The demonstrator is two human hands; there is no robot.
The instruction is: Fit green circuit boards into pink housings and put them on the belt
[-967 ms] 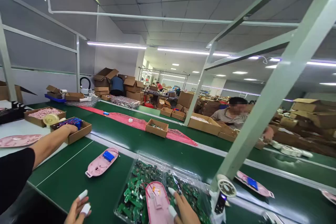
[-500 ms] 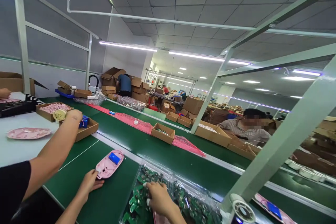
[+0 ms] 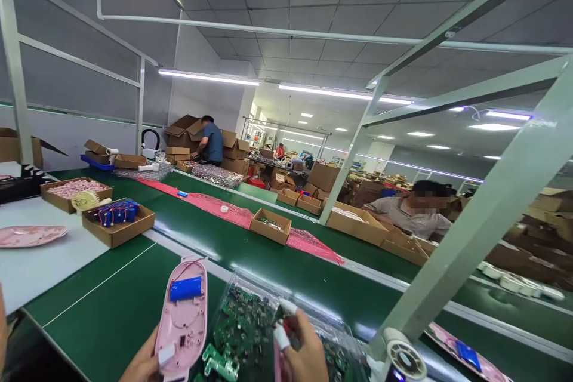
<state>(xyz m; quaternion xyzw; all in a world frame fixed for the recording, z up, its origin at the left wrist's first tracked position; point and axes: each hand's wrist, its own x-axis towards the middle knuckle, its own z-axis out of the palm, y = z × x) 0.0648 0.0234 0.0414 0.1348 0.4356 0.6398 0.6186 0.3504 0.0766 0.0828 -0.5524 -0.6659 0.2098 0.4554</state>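
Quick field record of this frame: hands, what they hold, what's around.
left hand: holds pink shell, lifted off the belt
shell contents: blue battery seated inside
right hand: taped fingertips, pinching a small green circuit board
below hands: clear tray of green boards
surface: green belt
left bench: cardboard box of blue batteries
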